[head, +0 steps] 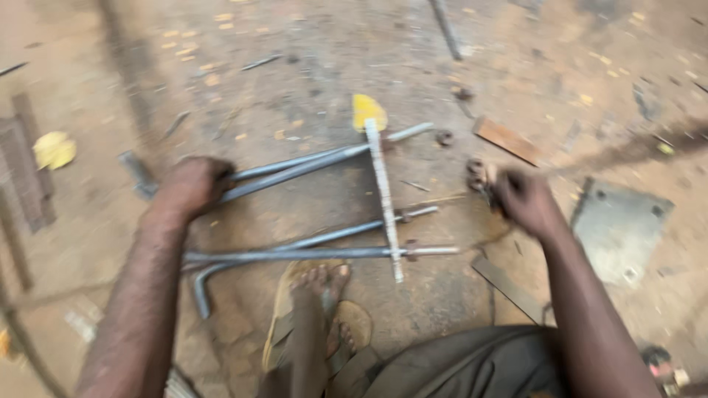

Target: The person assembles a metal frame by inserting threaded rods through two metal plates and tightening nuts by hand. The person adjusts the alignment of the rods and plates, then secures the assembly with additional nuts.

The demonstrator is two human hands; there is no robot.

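Several long grey steel rods with bent ends lie on the dirt ground, passing through a pale flat bar that crosses them upright in the view. My left hand is closed around the left ends of the upper two rods. My right hand is to the right of the bar, fingers closed on a small dark rusty piece, blurred. A bare foot in a sandal rests just under the lowest rod.
A square grey steel plate with holes lies at the right. A rusty flat strip, a dark strip, nuts, a yellow leaf and scrap bars at the left edge are scattered on the ground.
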